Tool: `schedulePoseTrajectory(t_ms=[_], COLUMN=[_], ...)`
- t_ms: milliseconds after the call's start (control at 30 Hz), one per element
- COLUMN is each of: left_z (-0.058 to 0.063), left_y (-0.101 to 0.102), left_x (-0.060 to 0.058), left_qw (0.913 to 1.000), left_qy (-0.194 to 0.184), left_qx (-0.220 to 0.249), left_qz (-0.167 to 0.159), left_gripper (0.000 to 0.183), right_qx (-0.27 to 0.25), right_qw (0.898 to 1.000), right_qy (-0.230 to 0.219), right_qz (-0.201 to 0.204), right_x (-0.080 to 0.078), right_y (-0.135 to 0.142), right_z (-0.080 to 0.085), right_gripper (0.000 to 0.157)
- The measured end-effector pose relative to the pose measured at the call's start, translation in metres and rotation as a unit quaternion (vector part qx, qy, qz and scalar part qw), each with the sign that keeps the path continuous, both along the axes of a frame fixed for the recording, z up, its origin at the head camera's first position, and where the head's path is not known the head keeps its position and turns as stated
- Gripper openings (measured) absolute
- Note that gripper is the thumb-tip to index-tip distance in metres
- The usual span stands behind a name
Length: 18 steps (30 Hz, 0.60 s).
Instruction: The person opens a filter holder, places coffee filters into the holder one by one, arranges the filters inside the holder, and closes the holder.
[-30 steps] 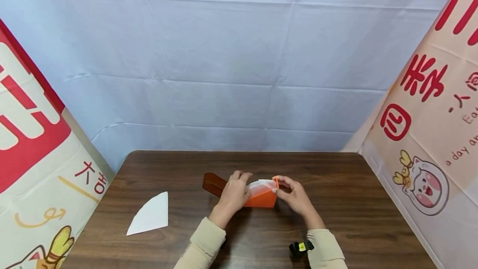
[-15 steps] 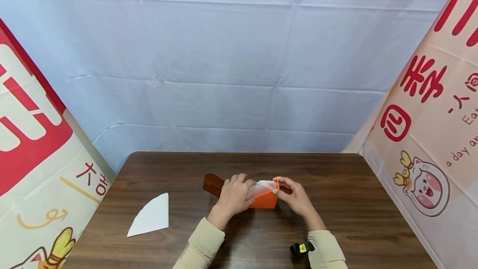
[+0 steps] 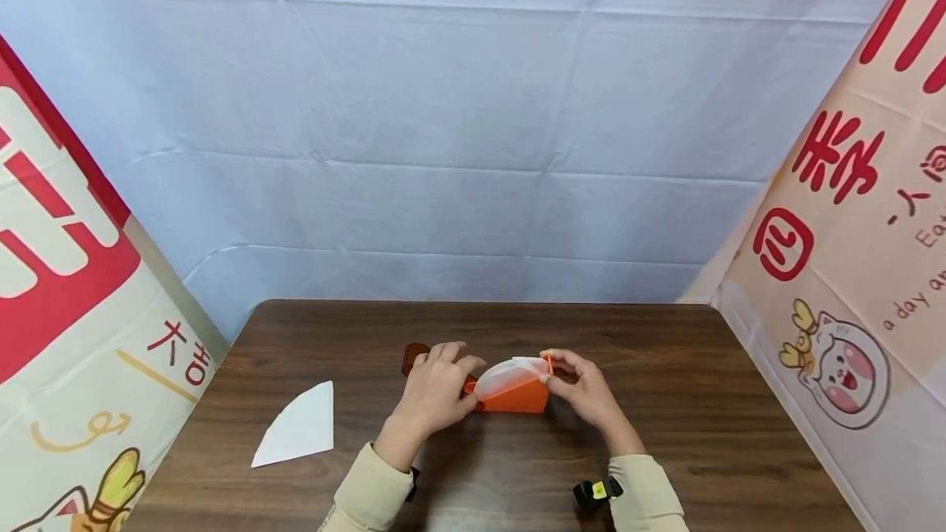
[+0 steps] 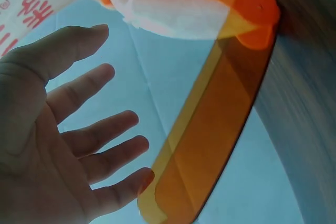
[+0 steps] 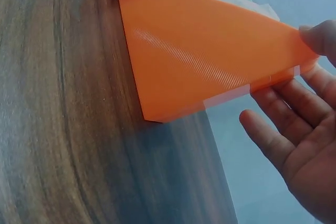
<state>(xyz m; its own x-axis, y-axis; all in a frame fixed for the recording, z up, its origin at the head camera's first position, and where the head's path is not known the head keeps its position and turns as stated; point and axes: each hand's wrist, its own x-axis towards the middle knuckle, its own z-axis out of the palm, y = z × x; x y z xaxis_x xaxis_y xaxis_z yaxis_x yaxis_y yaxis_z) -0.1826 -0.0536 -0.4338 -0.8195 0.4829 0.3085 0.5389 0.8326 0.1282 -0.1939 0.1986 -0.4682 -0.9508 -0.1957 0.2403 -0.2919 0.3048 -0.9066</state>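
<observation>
An orange coffee filter box stands on the table with white cone filter papers showing above its rim. Its see-through amber lid hangs swung out from the pivot at the box's left end. My right hand grips the box's right end, thumb on the near face and fingers round the back edge, as the right wrist view shows. My left hand is beside the box's left end, fingers spread and holding nothing. Its little fingertip overlaps the lid's edge in the left wrist view.
A loose white fan-shaped filter paper lies on the left of the brown wooden table. A pale cloth hangs behind, with printed banners on both sides. A black wrist camera is on my right wrist.
My left hand has drawn off the papers and moved left, fingers spreading, so more of the papers and the box's left end shows. My right hand keeps its grip.
</observation>
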Motion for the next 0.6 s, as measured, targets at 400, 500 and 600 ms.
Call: schedulePoseTrajectory(t_ms=[400, 500, 600], left_z=[0.001, 0.003, 0.005], left_y=[-0.028, -0.033, -0.038], left_x=[0.002, 0.003, 0.004], left_qw=[0.9982, 0.9974, 0.9966], left_qy=[0.045, 0.055, 0.060], left_qx=[0.037, 0.046, 0.053], left_qz=[0.012, 0.013, 0.020], left_gripper=[0.033, 0.033, 0.033], right_qx=[0.006, 0.002, -0.006], right_qw=[0.997, 0.998, 0.999], right_qy=[0.069, 0.062, 0.047], right_qz=[0.031, 0.030, 0.027], right_x=[-0.001, 0.000, 0.000], right_y=[-0.001, 0.000, 0.002], right_z=[0.001, 0.000, -0.002], right_gripper=[0.031, 0.031, 0.032])
